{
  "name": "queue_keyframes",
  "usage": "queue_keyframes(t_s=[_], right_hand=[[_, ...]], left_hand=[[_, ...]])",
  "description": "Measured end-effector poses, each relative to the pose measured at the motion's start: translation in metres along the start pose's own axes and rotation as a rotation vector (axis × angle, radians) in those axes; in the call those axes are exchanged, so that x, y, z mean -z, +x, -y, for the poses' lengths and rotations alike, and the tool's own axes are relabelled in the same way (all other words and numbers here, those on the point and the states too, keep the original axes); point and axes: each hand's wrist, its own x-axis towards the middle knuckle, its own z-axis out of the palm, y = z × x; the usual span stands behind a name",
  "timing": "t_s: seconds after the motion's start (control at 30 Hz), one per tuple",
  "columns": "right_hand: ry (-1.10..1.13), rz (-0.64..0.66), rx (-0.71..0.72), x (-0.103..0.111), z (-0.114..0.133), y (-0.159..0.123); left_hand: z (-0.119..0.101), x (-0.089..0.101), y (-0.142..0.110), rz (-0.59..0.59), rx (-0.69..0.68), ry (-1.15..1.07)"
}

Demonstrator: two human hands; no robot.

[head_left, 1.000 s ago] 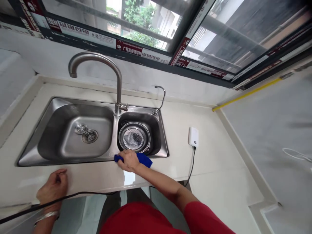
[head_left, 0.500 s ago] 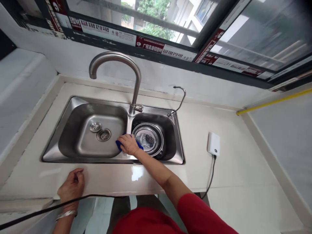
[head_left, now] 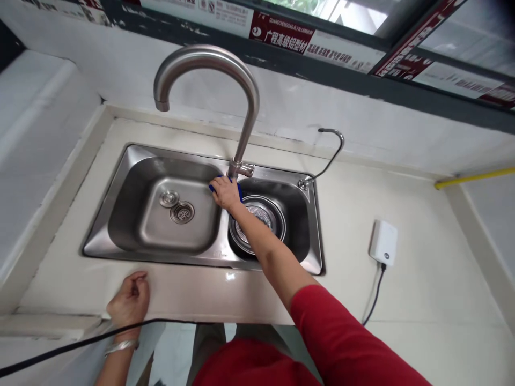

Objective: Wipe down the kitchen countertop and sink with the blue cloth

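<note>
My right hand presses a blue cloth onto the divider of the double steel sink, right at the base of the tall curved faucet. Only a little of the cloth shows past my fingers. My left hand rests with curled fingers on the front edge of the cream countertop, holding nothing. In the right basin a round metal strainer basket sits under my forearm.
A thin small tap stands at the sink's back right corner. A white box with a black cord lies on the counter to the right. A black cable runs across the counter's front edge below my left hand.
My right hand has slid the blue cloth from the sink's front rim back along the divider to the faucet base. The view has moved closer and tilted down. My left hand stays on the counter edge.
</note>
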Motion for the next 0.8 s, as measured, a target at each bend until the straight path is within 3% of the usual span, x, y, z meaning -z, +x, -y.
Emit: queue_keyframes(t_s=[0.1,0.23,0.33,0.5,0.67,0.8], right_hand=[[0.036,-0.033,-0.08,-0.001,0.014,-0.014],[0.084,-0.049,-0.186,-0.006,0.046,-0.059],[0.169,-0.002,-0.135,-0.008,0.072,-0.099],[0.313,0.181,0.012,-0.004,0.097,-0.15],[0.284,0.228,0.12,0.006,0.097,-0.186],[0.218,0.204,0.114,0.023,0.072,-0.215]], left_hand=[[0.002,-0.001,0.0,0.014,-0.019,-0.013],[0.0,-0.001,0.002,0.011,-0.012,-0.01],[-0.003,-0.001,0.005,-0.004,-0.014,-0.002],[-0.012,0.005,0.006,0.022,-0.007,-0.033],[-0.014,0.009,0.006,0.013,-0.002,-0.071],[-0.005,0.004,0.011,0.011,-0.078,-0.094]])
